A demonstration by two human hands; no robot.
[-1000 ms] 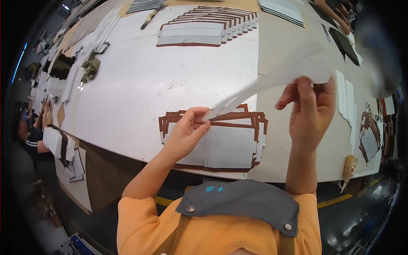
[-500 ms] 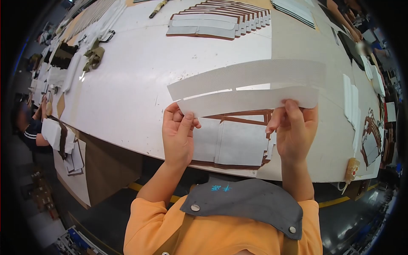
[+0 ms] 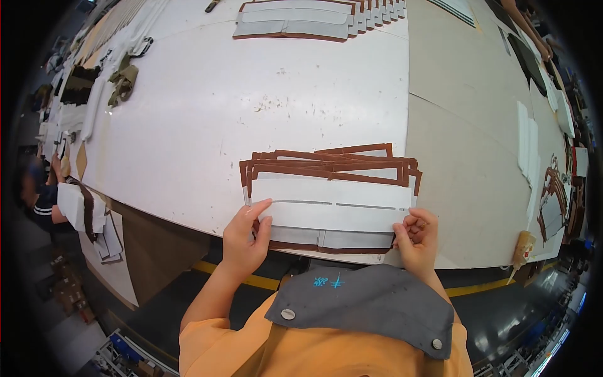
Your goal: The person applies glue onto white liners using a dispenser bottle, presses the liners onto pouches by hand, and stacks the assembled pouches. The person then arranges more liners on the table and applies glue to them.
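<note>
A white slotted strip (image 3: 326, 217) lies flat over a stack of brown-edged white panels (image 3: 367, 164) at the table's front edge. Two long narrow slots run in line across it. My left hand (image 3: 247, 237) pinches the strip's left end between thumb and fingers. At the opposite end, my right hand (image 3: 417, 237) has its thumb and curled fingers closed on the strip's lower right corner. The panels beneath are fanned unevenly, their brown borders showing above and below the strip. Their middle is hidden under it.
Farther back, a row of overlapping brown-edged panels (image 3: 292, 28) lies on the white table (image 3: 188, 119). A glue bottle (image 3: 523, 247) is at the front right edge, with white strips (image 3: 526, 141) behind it. Olive fabric (image 3: 123, 83) lies left. Another person (image 3: 44, 195) is at far left.
Both hands have lowered the white strip from the air onto the brown-edged panels, keeping hold of its ends. The view has tilted downward, so the far panels sit higher in the picture.
</note>
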